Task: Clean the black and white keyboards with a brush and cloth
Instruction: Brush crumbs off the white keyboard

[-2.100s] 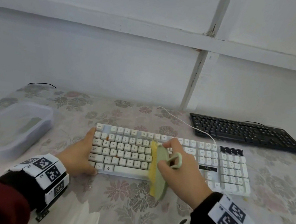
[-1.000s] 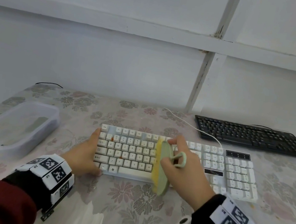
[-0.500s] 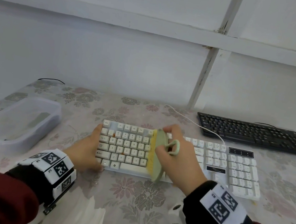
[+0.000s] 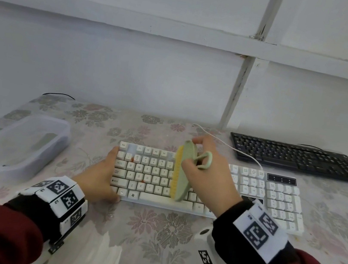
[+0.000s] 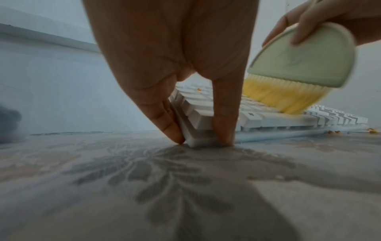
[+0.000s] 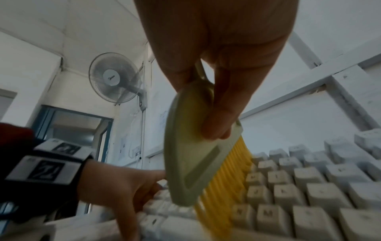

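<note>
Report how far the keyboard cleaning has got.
Nothing looks finished. In hand: the right hand grips the brush, its bristles on the white keyboard, while the left hand steadies its left end. Orange crumbs remain between keys. Left: the black keyboard lies untouched behind; no cloth is visible.

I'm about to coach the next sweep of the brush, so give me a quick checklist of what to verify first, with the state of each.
1. Right hand grips the brush: ok.
2. Yellow bristles touch the keys of the white keyboard: ok.
3. Left hand braces the keyboard's left end, fingers at its corner: ok.
4. Keys free of orange crumbs: not ok, specks sit among the left keys.
5. Table free of swept crumbs: not ok, bits lie by the front edge.
6. Black keyboard cleaned: cannot tell.
</note>
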The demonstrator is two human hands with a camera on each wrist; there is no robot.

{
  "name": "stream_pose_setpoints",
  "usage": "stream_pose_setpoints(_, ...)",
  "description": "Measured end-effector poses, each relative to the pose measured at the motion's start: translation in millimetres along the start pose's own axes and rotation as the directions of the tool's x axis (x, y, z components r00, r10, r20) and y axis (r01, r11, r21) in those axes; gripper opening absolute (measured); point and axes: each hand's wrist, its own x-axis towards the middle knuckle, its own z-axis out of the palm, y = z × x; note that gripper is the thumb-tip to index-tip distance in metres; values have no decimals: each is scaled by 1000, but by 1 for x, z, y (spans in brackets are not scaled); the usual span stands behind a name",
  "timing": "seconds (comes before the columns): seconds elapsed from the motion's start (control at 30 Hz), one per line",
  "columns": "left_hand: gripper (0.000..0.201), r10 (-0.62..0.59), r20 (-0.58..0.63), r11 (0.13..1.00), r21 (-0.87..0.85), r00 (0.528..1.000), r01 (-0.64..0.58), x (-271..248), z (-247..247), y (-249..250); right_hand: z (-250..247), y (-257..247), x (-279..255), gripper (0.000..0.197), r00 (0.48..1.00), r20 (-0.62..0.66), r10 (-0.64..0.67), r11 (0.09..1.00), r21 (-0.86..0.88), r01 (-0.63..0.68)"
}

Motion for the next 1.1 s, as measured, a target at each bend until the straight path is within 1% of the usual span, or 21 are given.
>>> stream_pose_setpoints(0.13,118,-4,-4,1000,14,1000,4,2,0,-2,10,12,-19,22,993,115,19,997,-77,-10)
stream_pose_setpoints(0.23,119,-9,-7,1000,21,1000,9,2,0,-2,5,11,-26,21,981,173,82,996,-59,-73)
stream_pose_setpoints(0.27,118,-6,-7,1000,18,1000,6,1,0,-2,0,8,-25,21,980,174,93,995,-46,-86)
stream_pose_setpoints(0.33,116,2,-6,1000,19,1000,-2,0,0,-1,-9,0,-18,22,990,118,82,996,30,-86)
stream_pose_setpoints(0.4,115,6,-4,1000,15,1000,-6,0,0,-1,-15,-6,-6,24,999,18,44,995,92,-46)
stream_pose_setpoints(0.47,115,8,-3,1000,10,1000,-8,0,-1,0,-14,-6,3,26,999,-50,17,995,99,-12)
stream_pose_setpoints(0.5,115,10,-2,1000,11,1000,-10,0,-1,1,-12,-5,5,27,998,-58,8,997,80,-4)
stream_pose_setpoints(0.6,116,12,0,1000,10,1000,-12,0,-1,0,-2,3,4,26,1000,-6,12,1000,12,-12)
stream_pose_setpoints(0.77,116,1,-3,1000,14,1000,-1,2,0,-2,7,16,-16,22,991,119,52,997,-67,-44)
stream_pose_setpoints(0.87,118,-1,3,1000,11,1000,1,1,0,-1,0,8,-22,21,982,171,75,997,-43,-69)
stream_pose_setpoints(0.97,117,4,4,1000,5,1000,-4,1,-1,-1,-5,-6,-11,25,994,101,31,995,90,-41)
stream_pose_setpoints(1.03,116,6,3,1000,5,1000,-6,0,0,0,0,-11,0,29,999,34,-13,997,83,10)
stream_pose_setpoints(1.1,117,4,-3,1000,4,1000,-4,0,0,0,9,-11,8,30,1000,6,-31,998,49,30)
